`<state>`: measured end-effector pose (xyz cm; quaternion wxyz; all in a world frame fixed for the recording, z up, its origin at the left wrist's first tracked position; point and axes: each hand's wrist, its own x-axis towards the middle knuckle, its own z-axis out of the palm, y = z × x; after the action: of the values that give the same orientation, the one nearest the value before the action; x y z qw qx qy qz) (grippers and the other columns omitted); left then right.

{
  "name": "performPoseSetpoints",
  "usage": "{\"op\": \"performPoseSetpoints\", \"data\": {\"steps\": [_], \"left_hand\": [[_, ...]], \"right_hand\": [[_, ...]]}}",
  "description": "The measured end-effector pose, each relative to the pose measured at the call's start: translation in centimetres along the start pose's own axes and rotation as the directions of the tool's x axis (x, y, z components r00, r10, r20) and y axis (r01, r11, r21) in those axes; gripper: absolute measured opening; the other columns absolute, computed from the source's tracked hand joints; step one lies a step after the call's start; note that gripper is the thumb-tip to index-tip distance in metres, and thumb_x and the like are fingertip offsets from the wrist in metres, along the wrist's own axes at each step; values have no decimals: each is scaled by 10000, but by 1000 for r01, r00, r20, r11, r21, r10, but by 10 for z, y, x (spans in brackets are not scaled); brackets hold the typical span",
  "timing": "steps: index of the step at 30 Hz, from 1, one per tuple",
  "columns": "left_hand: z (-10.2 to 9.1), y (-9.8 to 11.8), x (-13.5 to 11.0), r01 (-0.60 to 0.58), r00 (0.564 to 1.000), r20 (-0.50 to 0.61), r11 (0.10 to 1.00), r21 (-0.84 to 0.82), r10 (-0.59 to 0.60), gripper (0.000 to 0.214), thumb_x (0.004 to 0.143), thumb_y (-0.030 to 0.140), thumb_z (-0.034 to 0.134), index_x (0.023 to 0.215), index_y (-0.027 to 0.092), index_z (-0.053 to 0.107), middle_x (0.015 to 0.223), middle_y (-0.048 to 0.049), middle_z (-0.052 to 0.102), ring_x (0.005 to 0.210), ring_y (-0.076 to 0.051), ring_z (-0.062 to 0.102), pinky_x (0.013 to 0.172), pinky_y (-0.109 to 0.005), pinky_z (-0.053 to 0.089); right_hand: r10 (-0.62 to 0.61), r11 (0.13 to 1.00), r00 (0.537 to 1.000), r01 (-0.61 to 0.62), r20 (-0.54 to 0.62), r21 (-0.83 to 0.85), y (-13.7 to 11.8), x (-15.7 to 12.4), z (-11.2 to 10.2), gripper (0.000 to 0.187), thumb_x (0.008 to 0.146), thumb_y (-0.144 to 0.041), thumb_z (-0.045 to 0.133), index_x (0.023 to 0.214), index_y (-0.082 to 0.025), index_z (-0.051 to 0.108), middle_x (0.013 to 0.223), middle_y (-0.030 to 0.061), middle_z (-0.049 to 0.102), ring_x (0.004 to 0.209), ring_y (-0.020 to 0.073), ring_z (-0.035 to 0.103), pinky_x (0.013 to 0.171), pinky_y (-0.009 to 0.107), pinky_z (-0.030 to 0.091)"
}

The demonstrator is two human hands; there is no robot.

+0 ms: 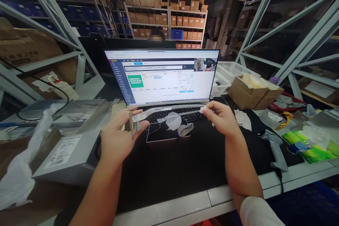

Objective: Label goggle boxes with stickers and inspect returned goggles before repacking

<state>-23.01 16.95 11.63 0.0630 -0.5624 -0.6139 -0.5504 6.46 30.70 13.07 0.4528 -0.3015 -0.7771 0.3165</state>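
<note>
My left hand (120, 137) is closed on one end of a long clear plastic strip (161, 114) that stretches across in front of the laptop. My right hand (221, 118) pinches the strip's other end, a small white tab. The strip sags in the middle over the laptop's keyboard (174, 113), where a loose curl of clear film hangs above the touchpad (164, 134). The laptop screen (164, 77) is lit and shows a web page with a green box.
A grey flat box with a label (67, 159) lies at the left, with white wrapping beside it. A barcode scanner (277, 148) lies at the right, near an open cardboard box (251, 91) and white baskets (225, 77). Metal shelving stands on both sides.
</note>
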Motion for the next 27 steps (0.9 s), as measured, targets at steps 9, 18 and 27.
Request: {"op": "performPoseSetpoints", "data": {"steps": [9,18,27], "left_hand": [[-3,3,2,-16,1000,-16,1000,-6,16,267,819,448,770,978,233,766,1119,-66,750,1102,-302,688,1017,-444,516],[-2,2,3,-59,998,-1,997,-59,59,274,779,449,806,941,233,764,1052,-56,761,1080,-291,694,988,-422,528],[0,3,3,-56,998,11,997,-47,57,265,773,450,803,940,248,762,1033,-44,759,1087,-277,693,994,-428,530]], "right_hand": [[28,999,999,-28,18,25,8,1,2,275,834,-457,733,777,-193,687,699,13,655,586,126,506,550,264,377],[-3,996,998,9,64,-90,3,2,-4,199,819,-392,742,771,-198,745,762,37,723,701,181,625,632,288,455],[28,977,995,-8,93,-211,1,2,-9,232,859,-414,706,806,-198,774,711,26,692,662,174,600,607,286,433]]}}
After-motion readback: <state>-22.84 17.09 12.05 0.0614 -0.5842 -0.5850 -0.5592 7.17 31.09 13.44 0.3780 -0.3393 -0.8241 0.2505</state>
